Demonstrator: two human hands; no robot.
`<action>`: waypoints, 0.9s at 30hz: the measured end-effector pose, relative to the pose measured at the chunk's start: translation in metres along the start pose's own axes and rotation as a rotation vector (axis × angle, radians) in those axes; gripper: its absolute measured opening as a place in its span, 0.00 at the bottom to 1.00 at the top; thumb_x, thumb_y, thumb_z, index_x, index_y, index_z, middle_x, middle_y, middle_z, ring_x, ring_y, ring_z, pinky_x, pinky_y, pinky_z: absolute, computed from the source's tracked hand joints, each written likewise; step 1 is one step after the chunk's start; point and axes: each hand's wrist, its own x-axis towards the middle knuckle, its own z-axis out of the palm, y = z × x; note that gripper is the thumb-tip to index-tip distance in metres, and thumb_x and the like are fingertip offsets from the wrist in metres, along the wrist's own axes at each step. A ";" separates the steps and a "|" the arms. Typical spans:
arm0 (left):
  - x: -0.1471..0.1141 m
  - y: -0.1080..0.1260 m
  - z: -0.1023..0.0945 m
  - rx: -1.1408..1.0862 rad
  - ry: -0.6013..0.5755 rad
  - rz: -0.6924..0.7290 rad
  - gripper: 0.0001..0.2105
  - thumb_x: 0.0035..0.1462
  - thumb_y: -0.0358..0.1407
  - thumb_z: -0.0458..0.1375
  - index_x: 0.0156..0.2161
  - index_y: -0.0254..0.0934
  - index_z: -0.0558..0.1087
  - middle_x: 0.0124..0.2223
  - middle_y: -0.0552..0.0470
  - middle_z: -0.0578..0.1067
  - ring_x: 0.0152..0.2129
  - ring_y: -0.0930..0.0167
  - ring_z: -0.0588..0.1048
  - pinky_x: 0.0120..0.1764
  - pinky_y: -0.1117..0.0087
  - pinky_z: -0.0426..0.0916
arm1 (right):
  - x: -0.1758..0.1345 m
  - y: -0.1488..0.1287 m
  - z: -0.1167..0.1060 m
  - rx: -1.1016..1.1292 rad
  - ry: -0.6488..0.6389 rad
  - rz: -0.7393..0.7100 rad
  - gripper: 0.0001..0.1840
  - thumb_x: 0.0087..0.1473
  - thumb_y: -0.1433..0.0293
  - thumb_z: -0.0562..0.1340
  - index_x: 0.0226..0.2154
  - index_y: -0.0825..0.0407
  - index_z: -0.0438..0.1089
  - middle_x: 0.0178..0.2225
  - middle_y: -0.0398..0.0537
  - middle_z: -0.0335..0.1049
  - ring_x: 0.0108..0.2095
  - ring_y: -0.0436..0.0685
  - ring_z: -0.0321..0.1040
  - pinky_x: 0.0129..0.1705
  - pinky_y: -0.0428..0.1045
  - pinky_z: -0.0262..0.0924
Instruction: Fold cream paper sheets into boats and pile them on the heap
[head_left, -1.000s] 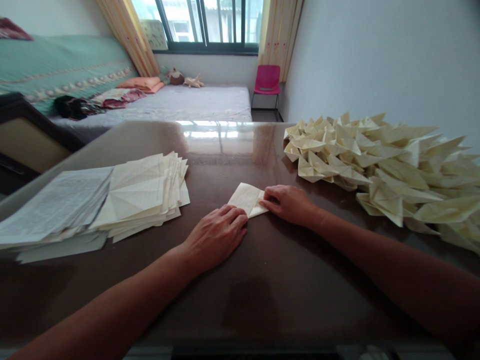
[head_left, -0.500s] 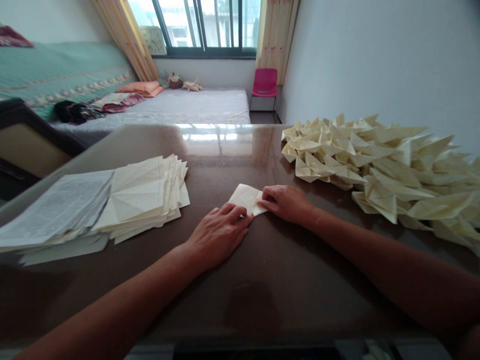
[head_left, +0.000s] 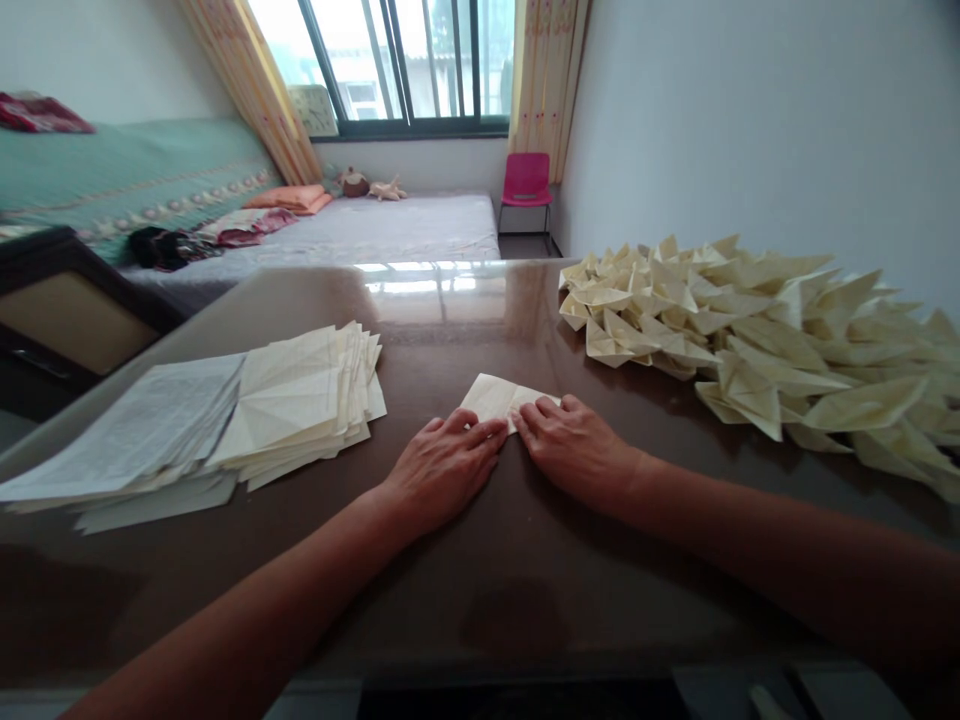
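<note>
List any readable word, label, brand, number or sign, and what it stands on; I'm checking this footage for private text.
No text can be read.
Grey sheet at left: dense print, too small and blurred to read.
Pale panel by the window: any marks too blurred to read.
Folded paper in the middle: nothing readable.
Folded pile at right: nothing readable.

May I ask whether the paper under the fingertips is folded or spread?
Folded: the paper, smaller than the stacked sheets, shows a crease.
</note>
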 end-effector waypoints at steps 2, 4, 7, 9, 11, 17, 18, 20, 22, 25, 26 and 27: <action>0.000 0.000 0.000 0.009 -0.004 0.001 0.15 0.65 0.38 0.47 0.54 0.44 0.69 0.57 0.54 0.70 0.47 0.65 0.66 0.42 0.64 0.65 | -0.004 -0.002 -0.004 -0.035 -0.056 0.039 0.14 0.57 0.78 0.53 0.40 0.60 0.73 0.41 0.63 0.69 0.41 0.64 0.63 0.37 0.57 0.54; 0.000 0.000 0.000 0.018 -0.005 0.000 0.16 0.65 0.38 0.47 0.55 0.43 0.68 0.57 0.54 0.70 0.47 0.65 0.66 0.42 0.64 0.65 | -0.006 -0.001 -0.009 -0.070 -0.103 0.095 0.13 0.56 0.79 0.53 0.37 0.60 0.74 0.39 0.62 0.70 0.40 0.64 0.63 0.36 0.57 0.54; 0.001 0.000 0.000 0.017 -0.001 0.002 0.16 0.66 0.38 0.46 0.55 0.43 0.68 0.57 0.54 0.70 0.47 0.66 0.67 0.43 0.64 0.65 | -0.006 0.001 -0.014 -0.098 -0.078 0.144 0.13 0.57 0.79 0.53 0.36 0.60 0.73 0.36 0.60 0.70 0.40 0.64 0.63 0.36 0.56 0.53; 0.002 -0.001 0.001 0.004 0.004 0.006 0.16 0.66 0.38 0.46 0.55 0.43 0.68 0.56 0.54 0.71 0.46 0.66 0.67 0.44 0.64 0.65 | -0.003 0.001 -0.014 -0.094 -0.019 0.126 0.13 0.58 0.78 0.53 0.38 0.59 0.73 0.37 0.59 0.70 0.41 0.63 0.62 0.36 0.55 0.53; 0.003 -0.003 0.003 -0.014 0.009 0.012 0.16 0.66 0.38 0.46 0.55 0.43 0.68 0.55 0.55 0.71 0.46 0.67 0.68 0.45 0.64 0.66 | 0.001 0.002 -0.011 -0.076 0.008 0.086 0.13 0.59 0.77 0.53 0.41 0.59 0.72 0.39 0.59 0.70 0.40 0.62 0.63 0.35 0.54 0.53; 0.001 -0.023 0.006 -0.020 0.061 -0.015 0.15 0.64 0.40 0.50 0.54 0.41 0.69 0.52 0.53 0.74 0.46 0.66 0.68 0.48 0.64 0.66 | 0.010 0.016 0.004 -0.027 0.031 -0.008 0.11 0.59 0.75 0.55 0.42 0.57 0.71 0.40 0.56 0.72 0.41 0.61 0.65 0.37 0.53 0.53; 0.000 -0.027 0.005 -0.009 0.073 -0.020 0.16 0.63 0.40 0.51 0.54 0.41 0.68 0.52 0.52 0.74 0.47 0.66 0.69 0.48 0.64 0.67 | 0.011 0.020 0.006 -0.018 0.039 -0.021 0.11 0.59 0.75 0.55 0.41 0.57 0.71 0.39 0.55 0.72 0.40 0.61 0.65 0.38 0.53 0.53; -0.002 -0.033 0.003 0.017 0.096 -0.010 0.16 0.63 0.39 0.53 0.54 0.39 0.68 0.52 0.50 0.74 0.47 0.65 0.69 0.48 0.63 0.67 | 0.013 0.029 0.010 0.009 0.056 -0.037 0.09 0.59 0.74 0.56 0.39 0.55 0.72 0.38 0.54 0.73 0.40 0.60 0.67 0.39 0.53 0.53; -0.004 -0.035 -0.001 0.046 0.111 0.012 0.15 0.63 0.37 0.52 0.54 0.40 0.69 0.52 0.50 0.74 0.48 0.65 0.69 0.48 0.63 0.67 | 0.015 0.039 0.015 0.055 0.084 -0.044 0.08 0.59 0.74 0.57 0.37 0.55 0.72 0.37 0.52 0.74 0.39 0.59 0.67 0.41 0.53 0.53; -0.005 -0.033 -0.008 0.087 0.118 0.048 0.14 0.63 0.34 0.52 0.53 0.41 0.69 0.53 0.50 0.74 0.50 0.64 0.68 0.47 0.63 0.66 | 0.019 0.051 0.025 0.196 0.163 -0.049 0.09 0.59 0.73 0.57 0.38 0.54 0.73 0.39 0.51 0.75 0.40 0.58 0.69 0.43 0.52 0.55; -0.005 -0.032 -0.010 0.095 0.120 0.064 0.14 0.63 0.34 0.52 0.52 0.42 0.70 0.53 0.50 0.74 0.51 0.64 0.68 0.47 0.63 0.65 | 0.020 0.055 0.029 0.265 0.202 -0.052 0.09 0.59 0.73 0.57 0.39 0.53 0.73 0.40 0.50 0.75 0.41 0.57 0.69 0.44 0.51 0.55; -0.005 -0.031 -0.012 0.097 0.126 0.083 0.13 0.62 0.34 0.52 0.52 0.42 0.70 0.52 0.51 0.74 0.51 0.64 0.68 0.47 0.63 0.65 | 0.021 0.058 0.033 0.337 0.246 -0.058 0.10 0.59 0.73 0.57 0.41 0.53 0.73 0.41 0.50 0.76 0.41 0.56 0.70 0.45 0.51 0.56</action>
